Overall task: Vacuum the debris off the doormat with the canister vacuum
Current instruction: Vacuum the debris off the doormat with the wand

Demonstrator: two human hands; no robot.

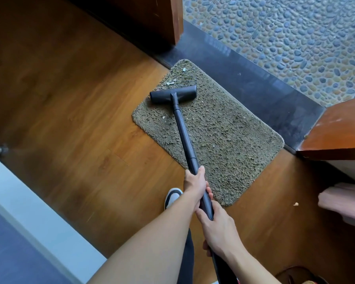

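Right hand [219, 230] and left hand [194, 186] both grasp vacuum wand [184, 136]; floor head [173, 94] on doormat [223, 140], beside debris [171, 82].

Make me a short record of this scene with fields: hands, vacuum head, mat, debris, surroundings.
left hand: grips the wand, the farther hand from the body
right hand: grips the wand just behind the left hand
floor head: on the doormat, toward its far end
debris: pale bits on the mat just beyond the head, one more beside the wand
surroundings: wooden floor; dark threshold along the mat's far edge; pebble floor beyond
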